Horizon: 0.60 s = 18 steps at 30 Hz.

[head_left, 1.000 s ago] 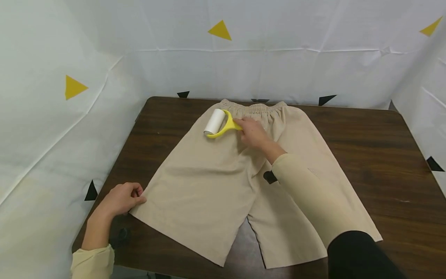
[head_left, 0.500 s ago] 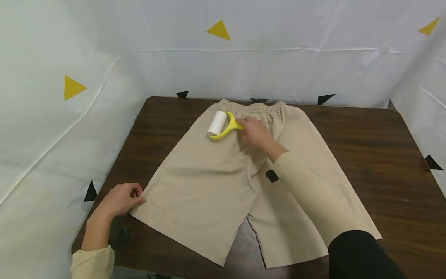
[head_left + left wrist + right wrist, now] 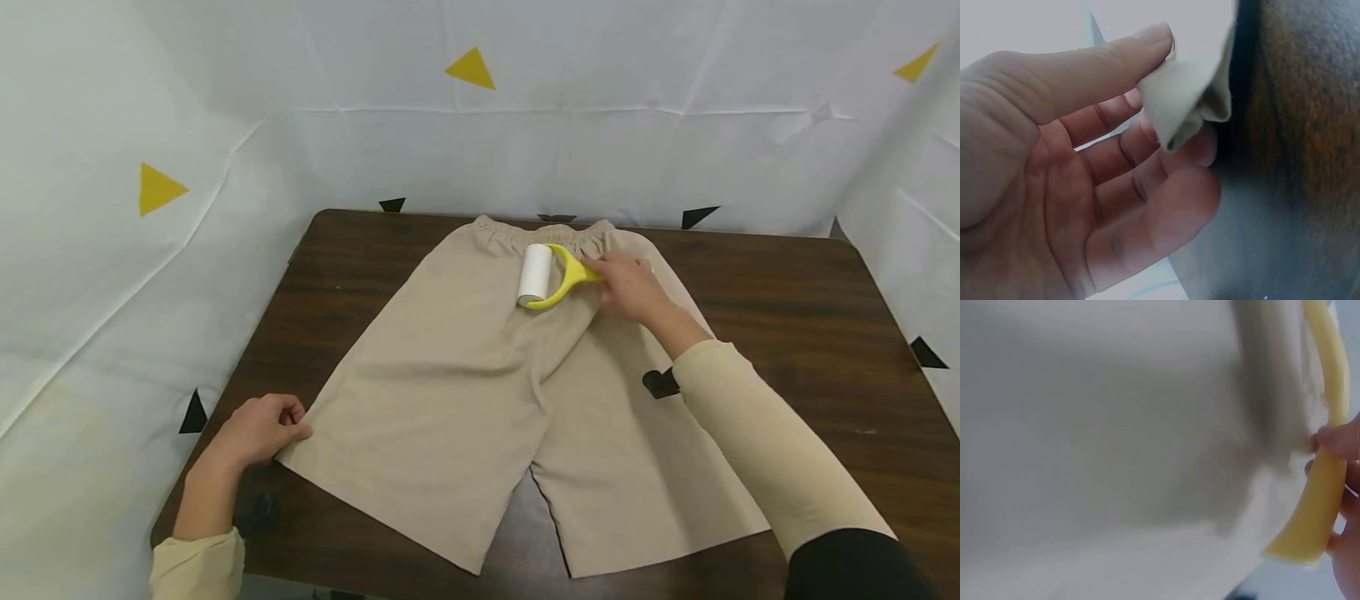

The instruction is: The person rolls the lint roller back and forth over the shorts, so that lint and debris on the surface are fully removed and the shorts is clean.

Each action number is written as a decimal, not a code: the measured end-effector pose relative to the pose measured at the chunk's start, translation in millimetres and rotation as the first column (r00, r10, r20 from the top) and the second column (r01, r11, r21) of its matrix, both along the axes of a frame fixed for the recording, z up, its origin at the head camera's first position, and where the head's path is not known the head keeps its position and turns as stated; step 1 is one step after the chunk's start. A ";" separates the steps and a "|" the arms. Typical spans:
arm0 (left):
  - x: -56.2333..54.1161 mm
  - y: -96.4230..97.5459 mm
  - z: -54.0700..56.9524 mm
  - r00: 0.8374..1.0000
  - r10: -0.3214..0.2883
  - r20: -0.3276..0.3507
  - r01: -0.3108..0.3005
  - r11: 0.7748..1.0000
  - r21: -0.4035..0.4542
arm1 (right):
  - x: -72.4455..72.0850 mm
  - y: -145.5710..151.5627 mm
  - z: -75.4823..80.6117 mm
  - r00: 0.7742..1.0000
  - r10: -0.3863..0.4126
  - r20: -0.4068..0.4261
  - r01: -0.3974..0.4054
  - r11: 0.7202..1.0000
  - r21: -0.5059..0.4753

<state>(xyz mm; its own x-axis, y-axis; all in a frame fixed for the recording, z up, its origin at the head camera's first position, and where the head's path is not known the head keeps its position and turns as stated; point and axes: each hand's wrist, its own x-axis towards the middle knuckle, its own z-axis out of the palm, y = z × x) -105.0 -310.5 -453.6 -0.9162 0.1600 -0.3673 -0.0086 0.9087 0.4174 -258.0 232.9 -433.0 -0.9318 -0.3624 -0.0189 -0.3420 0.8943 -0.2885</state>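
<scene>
Beige shorts [image 3: 435, 400] with an elastic waistband lie spread on the dark wooden table, waistband at the far side. My left hand [image 3: 258, 429] pinches the outer hem corner of the left leg; in the left wrist view the thumb presses the folded cloth [image 3: 1182, 94] against the fingers. My right hand [image 3: 630, 287] grips the yellow handle of a lint roller [image 3: 535, 275], whose white roll lies on the shorts just below the waistband, near the middle. The right wrist view shows the yellow handle [image 3: 1316, 500] between thumb and fingers, above the cloth.
The brown table [image 3: 810, 333] shows on both sides of the shorts. White sheeting [image 3: 600, 158] with yellow and black triangles stands behind and at the sides. A small dark round thing [image 3: 264, 505] sits under the left wrist.
My right hand has moved the lint roller to the right across the shorts, from the upper left leg to near the middle. The left hand has stayed at the hem corner.
</scene>
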 end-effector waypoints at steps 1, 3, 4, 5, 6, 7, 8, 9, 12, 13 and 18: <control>-0.8 -0.1 0.0 1.000 0.000 0.000 0.000 1.000 0.004 | 1.3 10.2 0.1 1.000 -0.013 0.006 0.013 1.000 -0.007; -1.4 0.0 -0.7 1.000 -0.001 0.004 0.001 1.000 0.007 | 4.1 31.0 -0.4 0.999 -0.039 0.021 0.039 0.999 -0.025; -1.8 0.1 -1.0 1.000 0.002 0.007 -0.002 1.000 0.007 | 5.8 41.0 -0.3 0.998 -0.049 0.029 0.050 0.998 -0.035; -2.0 0.4 -1.3 1.000 0.006 0.012 -0.006 1.000 0.006 | 7.6 50.7 -0.1 0.998 -0.059 0.037 0.060 0.997 -0.040; -2.0 0.8 -1.7 1.000 0.011 0.017 -0.011 1.000 0.005 | 9.7 60.0 0.2 0.997 -0.068 0.044 0.070 0.997 -0.045; -1.9 1.1 -2.4 1.000 0.011 0.021 -0.011 1.000 0.005 | 11.8 68.8 0.8 0.995 -0.079 0.054 0.082 0.995 -0.052; -1.8 1.4 -2.8 1.000 0.012 0.024 -0.013 1.000 0.005 | 13.8 77.2 1.1 0.994 -0.090 0.060 0.093 0.994 -0.059; -2.1 1.4 -3.0 1.000 0.011 0.023 -0.012 1.000 0.006 | 15.6 85.2 1.7 0.993 -0.101 0.066 0.105 0.992 -0.064; -2.4 1.3 -2.1 1.000 0.010 0.015 -0.010 1.000 0.008 | 21.0 107.0 2.2 0.989 -0.128 0.078 0.134 0.989 -0.070; -2.5 0.9 -1.9 1.000 0.007 0.012 -0.007 1.000 0.008 | 22.9 113.8 2.1 0.987 -0.139 0.081 0.145 0.987 -0.070; -2.4 -0.4 -1.3 1.000 0.005 0.014 -0.005 1.000 0.005 | 33.1 146.4 -1.6 0.970 -0.216 0.108 0.224 0.972 -0.067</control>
